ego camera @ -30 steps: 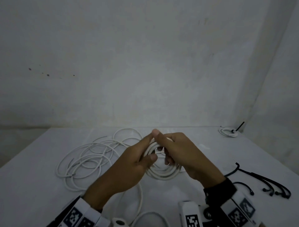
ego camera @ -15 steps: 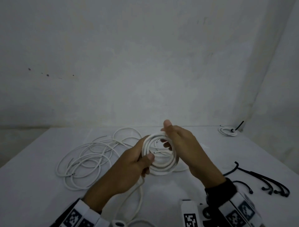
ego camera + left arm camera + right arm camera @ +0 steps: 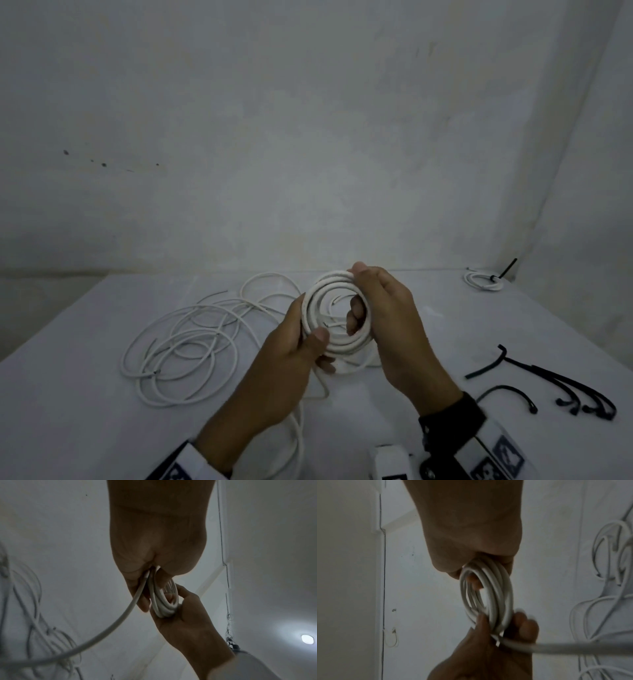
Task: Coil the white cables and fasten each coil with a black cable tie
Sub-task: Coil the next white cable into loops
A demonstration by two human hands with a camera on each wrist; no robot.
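A white cable coil [image 3: 318,291] of several turns is held upright above the table between both hands. My left hand [image 3: 298,342] grips its lower left side, thumb across the front. My right hand [image 3: 383,308] grips the right side, fingers through the ring and thumb at the top. The coil [image 3: 163,601] shows between both palms in the left wrist view, with a loose tail [image 3: 120,622] running down to the table. In the right wrist view the coil [image 3: 489,595] is a clear ring. Several black cable ties [image 3: 561,383] lie on the table at the right.
Loose white cables [image 3: 185,346] sprawl over the left half of the white table [image 3: 68,411]. A small coil fastened with a black tie [image 3: 486,279] lies in the far right corner. Walls close the table at the back and right.
The coil has been turned to face me as a round ring and lifted slightly. My right hand has shifted from pinching its top to gripping its right side.
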